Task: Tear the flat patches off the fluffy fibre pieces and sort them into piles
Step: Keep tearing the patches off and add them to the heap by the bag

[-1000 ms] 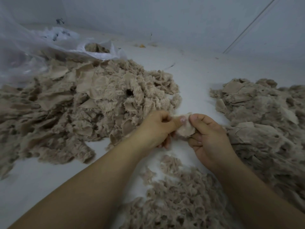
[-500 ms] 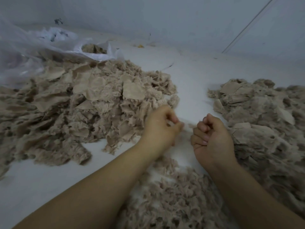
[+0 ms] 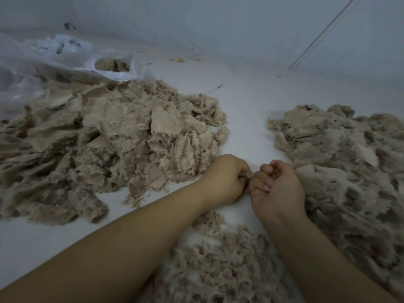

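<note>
My left hand and my right hand meet knuckle to knuckle over the white surface, both with fingers curled tight. Only a sliver of a small fibre piece shows between them; the rest is hidden inside the fingers. A big heap of beige fluffy pieces with flat patches lies to the left. Another heap with flat patches on top lies at the right, touching my right hand. A pile of fluffy tufts sits near me, between my forearms.
A crumpled clear plastic bag lies at the back left, with more fibre in its mouth. A pale wall closes the back. Small crumbs lie near the wall.
One second ago both hands held a pale patch in plain view. They pulled apart, and now they are back together with fingers curled and the piece almost hidden.
</note>
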Demonstrator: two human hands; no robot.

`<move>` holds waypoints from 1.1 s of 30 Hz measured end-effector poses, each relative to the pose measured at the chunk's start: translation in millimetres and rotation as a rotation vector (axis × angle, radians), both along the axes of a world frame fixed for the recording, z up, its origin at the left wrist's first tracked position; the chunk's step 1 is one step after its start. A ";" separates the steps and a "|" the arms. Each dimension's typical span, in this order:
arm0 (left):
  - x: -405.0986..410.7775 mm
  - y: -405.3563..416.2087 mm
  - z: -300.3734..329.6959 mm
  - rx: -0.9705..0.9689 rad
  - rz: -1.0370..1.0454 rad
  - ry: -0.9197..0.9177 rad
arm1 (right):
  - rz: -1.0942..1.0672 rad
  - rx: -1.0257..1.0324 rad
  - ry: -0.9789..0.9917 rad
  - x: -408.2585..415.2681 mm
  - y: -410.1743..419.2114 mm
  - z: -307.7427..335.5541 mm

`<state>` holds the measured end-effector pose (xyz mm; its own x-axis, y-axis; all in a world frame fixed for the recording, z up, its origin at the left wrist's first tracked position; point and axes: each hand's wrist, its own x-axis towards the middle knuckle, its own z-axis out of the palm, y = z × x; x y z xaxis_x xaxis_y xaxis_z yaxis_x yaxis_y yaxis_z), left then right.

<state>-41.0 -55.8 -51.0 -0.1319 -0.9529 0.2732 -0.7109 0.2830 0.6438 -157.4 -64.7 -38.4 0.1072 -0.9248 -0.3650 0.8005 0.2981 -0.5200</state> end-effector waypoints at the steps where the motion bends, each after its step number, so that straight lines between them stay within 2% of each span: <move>1: 2.1 2.7 -0.2 -0.003 0.018 -0.010 | -0.003 0.016 -0.016 0.1 -1.4 -0.5; 6: 8.9 20.4 3.9 0.056 0.076 -0.181 | -0.013 0.050 -0.049 -2.5 -7.0 -2.2; 11: 24.5 40.4 -1.9 0.100 0.189 -0.117 | -0.015 0.053 -0.067 -5.1 -9.4 -3.2; 13: 32.8 46.0 -2.8 0.119 0.275 -0.008 | -0.013 0.042 -0.056 -4.8 -9.9 -4.5; 17: 40.8 49.6 3.5 0.247 0.340 0.520 | 0.059 -0.039 0.109 0.1 -8.7 -6.7; 20: 34.1 49.1 10.0 0.310 0.257 0.812 | 0.143 -0.196 0.287 4.2 -5.7 -9.9; 24: 20.4 45.8 14.0 0.313 0.141 1.126 | 0.289 -0.300 0.397 5.8 -1.0 -7.9; 26: 16.3 43.7 13.1 0.277 0.139 1.171 | 0.326 -0.326 0.443 7.3 1.9 -5.9; 33: 17.7 41.1 6.9 0.249 0.132 1.044 | 0.339 -0.386 0.580 9.3 3.8 -8.0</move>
